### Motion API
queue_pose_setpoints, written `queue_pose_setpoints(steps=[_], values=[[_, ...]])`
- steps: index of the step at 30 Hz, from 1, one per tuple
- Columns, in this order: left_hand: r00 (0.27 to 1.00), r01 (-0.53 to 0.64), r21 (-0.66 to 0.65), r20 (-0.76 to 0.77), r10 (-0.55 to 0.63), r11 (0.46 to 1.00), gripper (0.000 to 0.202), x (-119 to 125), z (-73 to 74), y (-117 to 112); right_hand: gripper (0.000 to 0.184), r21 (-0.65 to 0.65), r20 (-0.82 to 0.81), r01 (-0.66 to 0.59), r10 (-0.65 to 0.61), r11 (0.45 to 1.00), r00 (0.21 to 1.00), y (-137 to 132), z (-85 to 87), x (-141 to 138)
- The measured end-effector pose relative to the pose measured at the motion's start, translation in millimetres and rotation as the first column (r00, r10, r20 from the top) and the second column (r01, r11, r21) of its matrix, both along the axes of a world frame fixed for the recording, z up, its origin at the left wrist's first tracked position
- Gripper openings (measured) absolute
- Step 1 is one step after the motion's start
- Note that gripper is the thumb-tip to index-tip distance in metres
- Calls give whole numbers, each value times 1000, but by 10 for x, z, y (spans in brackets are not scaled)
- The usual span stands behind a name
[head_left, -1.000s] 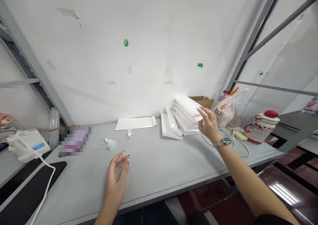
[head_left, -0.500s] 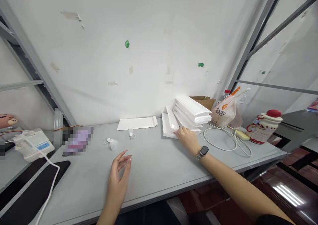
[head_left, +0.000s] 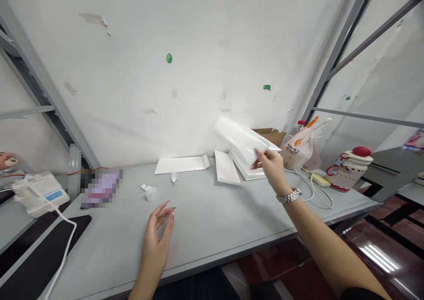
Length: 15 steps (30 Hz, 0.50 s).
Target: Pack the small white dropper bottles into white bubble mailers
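My right hand grips a white padded envelope by its near end and holds it up at a slant, its far end blurred. Behind and below it lies a stack of white padded envelopes, partly covered. Another white envelope lies flat left of the stack. My left hand hovers over the grey table with fingers apart and nothing in them. Nearest to it is a small translucent white pouch with a loop. Farther back are a small white corded piece and a flat white envelope.
On the right stand a cardboard box, a plastic bag, a white cable and a red-topped bottle. At left are a purple blurred item, a white device and a black mat. The wall closes off the back.
My right hand has lifted one padded envelope off the table beside the stack and carried it up and to the right. My left hand has stayed in place.
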<state>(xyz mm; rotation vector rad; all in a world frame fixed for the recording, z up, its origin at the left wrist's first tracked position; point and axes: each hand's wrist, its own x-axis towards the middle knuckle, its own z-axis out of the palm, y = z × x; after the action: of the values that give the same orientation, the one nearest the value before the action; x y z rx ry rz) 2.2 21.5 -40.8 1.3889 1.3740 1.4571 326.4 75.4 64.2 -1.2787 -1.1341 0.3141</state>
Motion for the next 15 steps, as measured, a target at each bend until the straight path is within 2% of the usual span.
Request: queue_pose_setpoints(steps=[3,7,10,15], values=[[1000,-9,6,13,9,1000,52,-7,-13,12,28,94,-342,-20,51,995,938,7,192,156],[1000,-5,-24,5,5,1000,53,-5,-13,6,17,36,-587,-4,24,999,809,101,242,407],[1000,-3,-36,11,4,999,53,-3,-3,-2,15,-38,-659,10,-32,999,751,171,168,565],[1000,4,-35,1,-4,999,54,-14,-15,2,16,-63,-666,29,-63,998,743,248,81,728]])
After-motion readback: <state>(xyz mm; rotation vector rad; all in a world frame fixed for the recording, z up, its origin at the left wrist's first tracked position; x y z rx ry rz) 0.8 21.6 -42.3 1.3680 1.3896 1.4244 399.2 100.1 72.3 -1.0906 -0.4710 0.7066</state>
